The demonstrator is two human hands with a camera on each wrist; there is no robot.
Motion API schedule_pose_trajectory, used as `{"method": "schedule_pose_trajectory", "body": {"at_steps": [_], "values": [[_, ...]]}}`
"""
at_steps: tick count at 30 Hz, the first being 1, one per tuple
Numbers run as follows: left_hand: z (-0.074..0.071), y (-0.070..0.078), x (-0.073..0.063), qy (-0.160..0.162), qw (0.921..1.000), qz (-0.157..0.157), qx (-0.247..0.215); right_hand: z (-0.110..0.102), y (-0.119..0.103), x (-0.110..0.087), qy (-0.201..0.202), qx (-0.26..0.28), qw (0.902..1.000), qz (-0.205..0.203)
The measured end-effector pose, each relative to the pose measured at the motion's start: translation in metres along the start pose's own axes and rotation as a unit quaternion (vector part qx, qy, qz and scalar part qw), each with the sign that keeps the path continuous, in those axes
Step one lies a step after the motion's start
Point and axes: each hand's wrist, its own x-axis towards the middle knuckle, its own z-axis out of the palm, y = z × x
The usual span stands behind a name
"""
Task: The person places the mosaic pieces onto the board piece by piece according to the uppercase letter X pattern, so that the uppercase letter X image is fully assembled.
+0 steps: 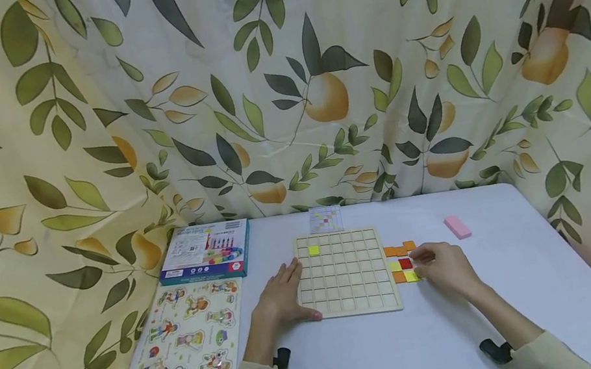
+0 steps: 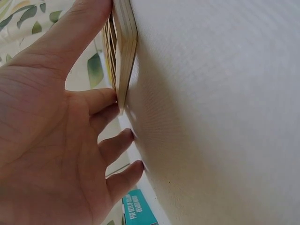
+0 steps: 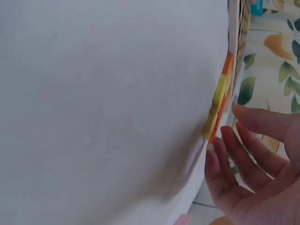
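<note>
A wooden grid board [image 1: 346, 281] lies flat on the table, with one yellow square tile [image 1: 314, 250] in its upper left part. My left hand [image 1: 282, 297] rests against the board's left edge, thumb and fingers spread; the left wrist view shows fingertips touching the board's side [image 2: 124, 51]. Right of the board sits a cluster of small square tiles: orange tiles [image 1: 396, 251], a red tile [image 1: 406, 263] and yellow tiles [image 1: 410, 275]. Over the cluster's right side hovers my right hand [image 1: 445, 265]. In the right wrist view its thumb and fingers [image 3: 248, 164] are apart, with nothing visible between them.
Behind the board lies a small patterned card [image 1: 325, 219]. A pink block [image 1: 457, 226] is at the back right. On the left are a flat box [image 1: 203, 253] and a picture puzzle board [image 1: 181, 363]. A leaf-patterned curtain [image 1: 289, 146] hangs behind the table.
</note>
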Motion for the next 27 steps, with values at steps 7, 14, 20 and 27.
{"method": "schedule_pose_trajectory", "body": {"at_steps": [7,14,20,27], "values": [[-0.002,0.001,-0.001,-0.004,1.0000,-0.002,0.001,-0.005,0.016,-0.007,-0.022,-0.018,0.9996,0.005],[-0.002,0.000,0.000,-0.005,1.0000,-0.005,0.002,-0.008,0.018,-0.006,-0.011,-0.030,0.9995,0.004],[-0.001,-0.001,0.001,-0.009,1.0000,-0.002,0.002,-0.017,0.008,-0.007,-0.015,-0.019,0.9996,0.011],[-0.002,-0.001,0.001,-0.008,1.0000,-0.003,0.000,-0.019,-0.006,0.006,0.002,0.005,0.9998,-0.022]]}}
